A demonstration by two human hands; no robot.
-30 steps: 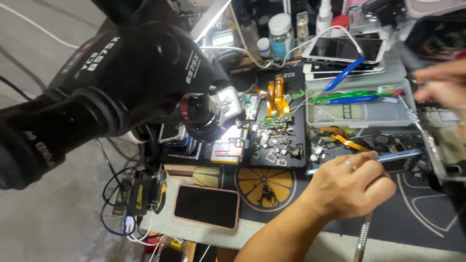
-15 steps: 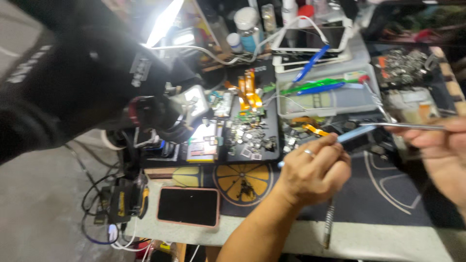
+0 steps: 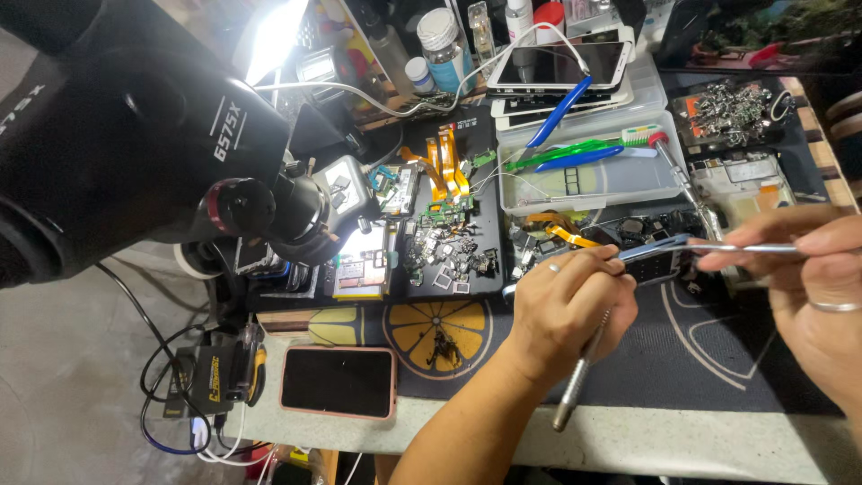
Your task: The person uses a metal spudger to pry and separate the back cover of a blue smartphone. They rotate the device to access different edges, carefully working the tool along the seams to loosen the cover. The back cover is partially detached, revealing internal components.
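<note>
Right now the small dark phone part (image 3: 660,260) lies on the black mat (image 3: 682,359), between the two hands and just right of the left hand (image 3: 566,310). That hand's fingers are closed on a metal-handled tool (image 3: 579,377) whose long axis slopes from the near edge up toward the part. The right hand (image 3: 808,287) pinches tweezers (image 3: 718,248) lying level, tips pointing left and touching the part. Loose screws and orange ribbon cables (image 3: 444,166) crowd the far-left side; a clear tray (image 3: 593,184) sits behind, a pink-cased phone (image 3: 338,381) near left.
</note>
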